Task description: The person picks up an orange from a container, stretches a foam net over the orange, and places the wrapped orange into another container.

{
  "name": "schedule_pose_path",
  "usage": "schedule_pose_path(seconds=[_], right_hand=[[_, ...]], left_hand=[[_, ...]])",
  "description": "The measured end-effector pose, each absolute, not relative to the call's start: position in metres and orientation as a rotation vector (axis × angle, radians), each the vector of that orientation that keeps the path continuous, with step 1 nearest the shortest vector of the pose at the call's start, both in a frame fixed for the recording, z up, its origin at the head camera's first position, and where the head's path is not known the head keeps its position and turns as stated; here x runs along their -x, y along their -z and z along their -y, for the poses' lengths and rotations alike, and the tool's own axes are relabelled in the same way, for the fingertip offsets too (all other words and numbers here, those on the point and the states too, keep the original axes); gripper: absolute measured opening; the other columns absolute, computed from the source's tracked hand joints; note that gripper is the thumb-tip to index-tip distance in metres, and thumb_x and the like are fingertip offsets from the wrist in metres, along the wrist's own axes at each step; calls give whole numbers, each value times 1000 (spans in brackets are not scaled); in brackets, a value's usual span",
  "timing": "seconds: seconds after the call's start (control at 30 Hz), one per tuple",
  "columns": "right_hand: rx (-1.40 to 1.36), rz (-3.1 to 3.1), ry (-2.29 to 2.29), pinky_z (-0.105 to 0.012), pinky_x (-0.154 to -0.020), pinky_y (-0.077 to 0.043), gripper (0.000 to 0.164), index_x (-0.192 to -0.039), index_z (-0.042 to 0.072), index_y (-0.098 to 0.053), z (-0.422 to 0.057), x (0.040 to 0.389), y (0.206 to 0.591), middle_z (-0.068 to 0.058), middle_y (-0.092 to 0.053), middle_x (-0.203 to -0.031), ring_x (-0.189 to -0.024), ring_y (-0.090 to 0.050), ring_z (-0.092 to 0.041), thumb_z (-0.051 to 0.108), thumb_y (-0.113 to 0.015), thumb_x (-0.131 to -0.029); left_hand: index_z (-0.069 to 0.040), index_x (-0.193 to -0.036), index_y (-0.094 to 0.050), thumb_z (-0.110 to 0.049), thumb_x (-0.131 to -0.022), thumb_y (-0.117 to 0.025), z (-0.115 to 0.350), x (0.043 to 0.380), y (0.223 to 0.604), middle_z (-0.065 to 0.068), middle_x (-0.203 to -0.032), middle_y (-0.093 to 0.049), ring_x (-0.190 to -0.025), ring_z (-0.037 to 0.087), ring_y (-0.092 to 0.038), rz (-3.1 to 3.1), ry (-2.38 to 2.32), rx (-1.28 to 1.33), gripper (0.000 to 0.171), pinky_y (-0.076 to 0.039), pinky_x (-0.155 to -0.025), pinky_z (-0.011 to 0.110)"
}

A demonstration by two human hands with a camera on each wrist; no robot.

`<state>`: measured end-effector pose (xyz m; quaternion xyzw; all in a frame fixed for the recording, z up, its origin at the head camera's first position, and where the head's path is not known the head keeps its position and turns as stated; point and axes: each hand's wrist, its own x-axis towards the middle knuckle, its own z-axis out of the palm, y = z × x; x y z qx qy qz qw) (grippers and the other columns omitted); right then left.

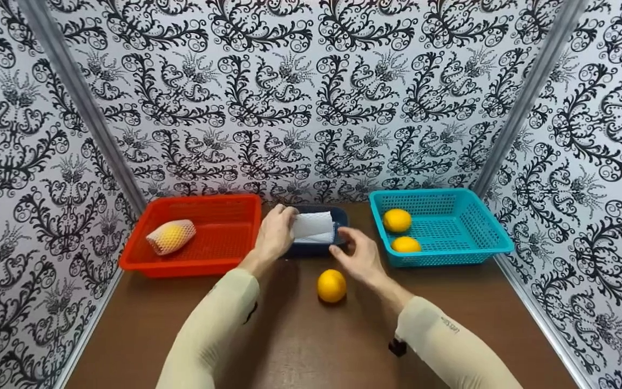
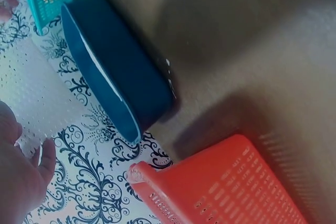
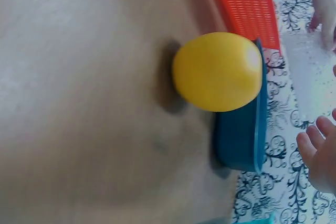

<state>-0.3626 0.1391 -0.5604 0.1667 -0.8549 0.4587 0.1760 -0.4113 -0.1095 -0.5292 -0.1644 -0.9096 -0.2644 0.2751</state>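
Observation:
My left hand pinches a white foam fruit net by its left end. The flattened net spans the space over a dark blue bin; in the left wrist view the net hangs from the fingertips. Past the net's other end, my right hand has thumb and fingers spread with nothing between them. A gap separates that hand from the net in the right wrist view. On the table in front of the bin sits a bare orange, untouched.
At the left stands a red basket holding one fruit in a foam net. A turquoise basket at the right contains two bare oranges. Patterned walls enclose the brown table at the back and sides.

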Motion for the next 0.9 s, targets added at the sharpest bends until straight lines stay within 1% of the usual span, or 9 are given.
schedule_pose_path(seconds=[0.13, 0.37, 0.5, 0.63, 0.7, 0.77, 0.83, 0.9], right_hand=[[-469, 2382, -1303, -54, -103, -66, 52, -141, -4, -71, -134, 367, 554, -25, -77, -135, -123, -76, -43, 13, -88, -96], [-445, 2395, -1297, -55, -104, -66, 52, -143, -2, -71, -131, 366, 554, -22, -78, -135, -124, -76, -38, 16, -87, -97], [-472, 2382, -1272, -56, -102, -66, 47, -139, -3, -74, -129, 362, 557, -22, -80, -132, -121, -78, -39, 16, -86, -98], [-493, 2384, -1291, -55, -101, -66, 39, -131, -3, -78, -126, 357, 559, -20, -83, -124, -112, -81, -37, 14, -87, -97], [-505, 2387, -1291, -52, -98, -67, 33, -125, -3, -80, -124, 355, 562, -18, -85, -116, -105, -82, -36, 15, -86, -98], [-514, 2389, -1281, -46, -92, -68, 27, -118, -2, -82, -122, 354, 564, -15, -85, -107, -97, -80, -33, 17, -87, -99], [-520, 2387, -1267, -38, -86, -65, 22, -110, 0, -82, -121, 352, 567, -13, -83, -98, -90, -77, -32, 19, -87, -99], [-521, 2384, -1259, -31, -79, -59, 17, -104, 3, -82, -119, 351, 568, -10, -80, -91, -83, -71, -28, 19, -86, -100]], left_hand=[[-5, -115, -78, -7, -106, -68, 109, 402, 531, 16, -105, -75, -100, 41, -75, 2422, 739, 459, 14, -63, -93, 53], [-7, -116, -80, -4, -105, -70, 105, 388, 534, 14, -105, -76, -98, 38, -76, 2403, 764, 477, 14, -64, -92, 49], [-7, -116, -80, -2, -104, -71, 104, 381, 538, 13, -106, -76, -98, 37, -77, 2409, 786, 483, 16, -65, -91, 49], [-9, -117, -80, 0, -102, -72, 104, 375, 543, 12, -107, -77, -102, 36, -78, 2443, 778, 457, 20, -65, -94, 48], [-10, -118, -80, 1, -101, -73, 104, 372, 546, 11, -108, -77, -103, 36, -79, 2453, 773, 441, 21, -65, -94, 48], [-10, -118, -80, 1, -101, -73, 104, 369, 548, 11, -109, -78, -104, 36, -79, 2454, 784, 435, 21, -65, -95, 48], [-10, -118, -80, 0, -101, -73, 104, 365, 550, 11, -109, -78, -103, 36, -79, 2452, 793, 436, 20, -66, -94, 48], [-10, -118, -80, -1, -102, -72, 103, 362, 551, 11, -109, -77, -103, 36, -79, 2449, 797, 442, 20, -66, -94, 48]])
